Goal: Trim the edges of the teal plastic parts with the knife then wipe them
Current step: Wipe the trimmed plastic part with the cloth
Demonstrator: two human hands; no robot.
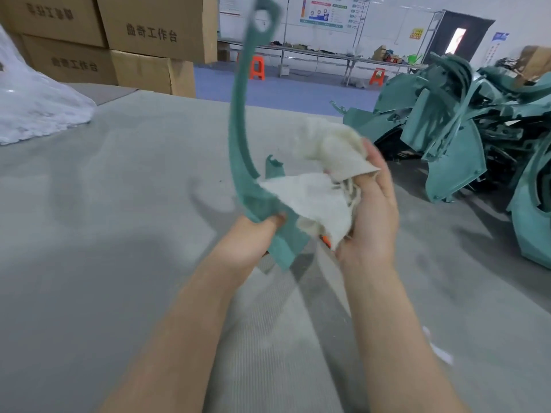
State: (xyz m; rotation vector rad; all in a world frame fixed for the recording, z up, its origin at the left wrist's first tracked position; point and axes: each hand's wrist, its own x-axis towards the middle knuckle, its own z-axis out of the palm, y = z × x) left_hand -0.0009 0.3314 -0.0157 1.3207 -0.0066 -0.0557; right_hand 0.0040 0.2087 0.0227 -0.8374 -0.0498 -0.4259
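Left hand (253, 236) has its fingers curled round the bottom end of a long curved teal part (238, 129), gripping it tight and holding it pretty much upright, so the strip sweeps up and away with the ring-shaped end way up at the top of the view. Right hand (372, 216) is just beside it with a white cloth (313, 198) bunched up in its fingers. The cloth is pressed against the lower stretch of the part, and a loose flap sticks up above the fingertips. The thumb is buried in the fabric, so I can't see it. There's a bit of orange (326, 241) poking out under the cloth between the two hands, but it's too hidden to say what it is. Everything's a little motion-blurred. Both hands are up off the grey table cover (119, 204). Off to the right on that same surface is a big pile of teal parts (462, 129), all tangled together. On the far left is a heap of white plastic wrap (35, 108), with stacked cardboard boxes (149, 34) behind it. Further back there's a long workbench (328, 53) and a couple of orange stools (257, 67).
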